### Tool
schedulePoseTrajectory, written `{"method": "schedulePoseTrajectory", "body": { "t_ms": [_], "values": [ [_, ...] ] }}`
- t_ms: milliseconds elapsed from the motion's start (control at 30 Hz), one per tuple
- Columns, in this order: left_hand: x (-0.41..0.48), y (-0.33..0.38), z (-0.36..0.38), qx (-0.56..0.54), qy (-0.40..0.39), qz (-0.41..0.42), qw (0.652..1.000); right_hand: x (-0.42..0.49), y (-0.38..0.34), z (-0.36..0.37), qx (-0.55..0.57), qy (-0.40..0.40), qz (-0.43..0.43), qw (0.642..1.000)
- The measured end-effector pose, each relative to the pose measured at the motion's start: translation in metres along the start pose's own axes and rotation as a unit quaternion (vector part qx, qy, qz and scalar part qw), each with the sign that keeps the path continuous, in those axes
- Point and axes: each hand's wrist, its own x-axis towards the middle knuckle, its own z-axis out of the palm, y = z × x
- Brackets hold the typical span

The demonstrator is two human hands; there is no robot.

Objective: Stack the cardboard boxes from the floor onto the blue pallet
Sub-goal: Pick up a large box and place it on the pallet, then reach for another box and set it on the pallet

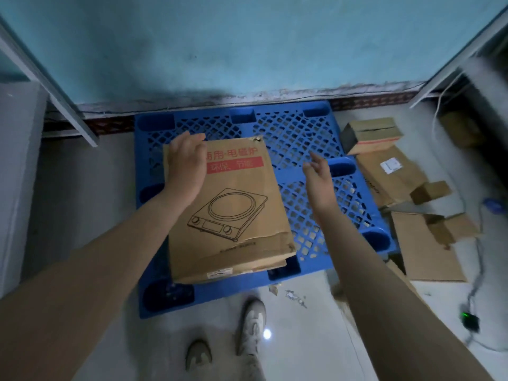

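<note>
A flat cardboard box printed with a cooktop drawing and a red label lies on the left half of the blue pallet. My left hand hovers over or rests on the box's far left corner, fingers loose and apart. My right hand is open in the air above the pallet, just right of the box, touching nothing. On the floor right of the pallet lie several more cardboard boxes: one at the back, a flat one with a white label, a small one and a flattened sheet.
A teal wall stands right behind the pallet. Grey metal frames slant in at the left and right. My shoes are on the pale floor in front of the pallet. A cable and a black device with a green light lie at the right.
</note>
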Motion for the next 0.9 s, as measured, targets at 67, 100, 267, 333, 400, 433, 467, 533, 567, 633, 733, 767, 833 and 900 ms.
{"method": "schedulePoseTrajectory", "body": {
  "t_ms": [67,100,267,333,400,433,467,533,567,633,733,767,833,900],
  "values": [
    [-0.016,0.045,0.004,-0.029,-0.015,0.025,0.999,-0.019,-0.027,-0.032,0.032,0.019,-0.013,0.999],
    [-0.025,0.068,0.006,-0.04,-0.023,0.04,0.998,-0.028,-0.04,-0.049,0.046,0.026,-0.017,0.998],
    [-0.075,0.175,0.028,-0.103,-0.102,0.083,0.986,-0.071,-0.087,-0.147,0.088,0.059,-0.044,0.993],
    [-0.096,0.212,0.047,-0.122,-0.119,0.089,0.981,-0.084,-0.098,-0.192,0.105,0.092,-0.061,0.988],
    [-0.118,0.245,0.071,-0.133,-0.134,0.104,0.976,-0.095,-0.103,-0.238,0.109,0.121,-0.074,0.984],
    [-0.13,0.26,0.084,-0.134,-0.146,0.113,0.974,-0.1,-0.102,-0.261,0.109,0.129,-0.08,0.982],
    [-0.143,0.273,0.099,-0.133,-0.157,0.121,0.971,-0.105,-0.099,-0.284,0.109,0.138,-0.085,0.981],
    [-0.17,0.293,0.13,-0.139,-0.172,0.123,0.968,-0.117,-0.088,-0.329,0.114,0.155,-0.084,0.978],
    [-0.184,0.302,0.147,-0.142,-0.179,0.122,0.966,-0.123,-0.081,-0.353,0.117,0.16,-0.082,0.977],
    [-0.212,0.319,0.183,-0.14,-0.192,0.115,0.964,-0.135,-0.066,-0.401,0.119,0.171,-0.072,0.975],
    [-0.253,0.337,0.243,-0.137,-0.21,0.109,0.962,-0.153,-0.035,-0.474,0.109,0.191,-0.061,0.974],
    [-0.267,0.341,0.264,-0.136,-0.218,0.104,0.961,-0.159,-0.023,-0.497,0.106,0.201,-0.057,0.972],
    [-0.292,0.345,0.307,-0.135,-0.244,0.092,0.956,-0.168,0.005,-0.538,0.104,0.221,-0.046,0.969],
    [-0.314,0.346,0.346,-0.14,-0.274,0.08,0.948,-0.173,0.033,-0.571,0.097,0.243,-0.027,0.965]
  ]
}}
